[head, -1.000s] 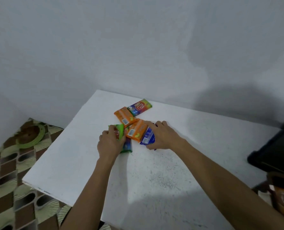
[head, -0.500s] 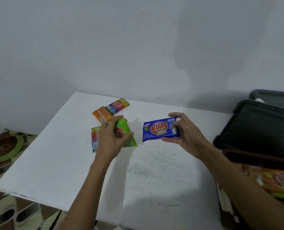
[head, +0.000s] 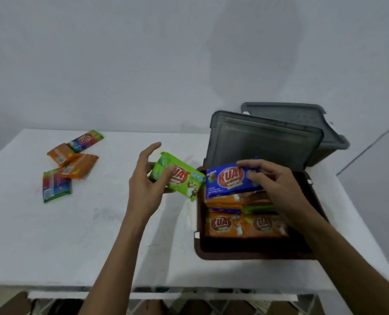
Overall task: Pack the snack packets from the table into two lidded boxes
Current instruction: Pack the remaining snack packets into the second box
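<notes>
Four loose packets (head: 68,164) wait at the far left of the desk (head: 86,242). The left hand (head: 143,187) pinches a green packet (head: 189,183) just beside the brown box (head: 197,246) (probably next in). The right hand (head: 277,189) grips a blue packet (head: 225,180) above the orange packets (head: 221,223) already inside; the grey lid (head: 264,142) stands propped open behind. The desk is white, the wall (head: 143,53) plain grey.

Counter (head: 98,246) centre and front bare: wide lane between four loose packets (head: 79,165) far left and brown box (head: 252,255) right. Box open from above; tilted grey lid (head: 264,144) walls its far side. Left hand (head: 143,189) with green packet (head: 189,185) and right hand (head: 277,185) with blue packet (head: 225,180) crowd its far-left corner.
</notes>
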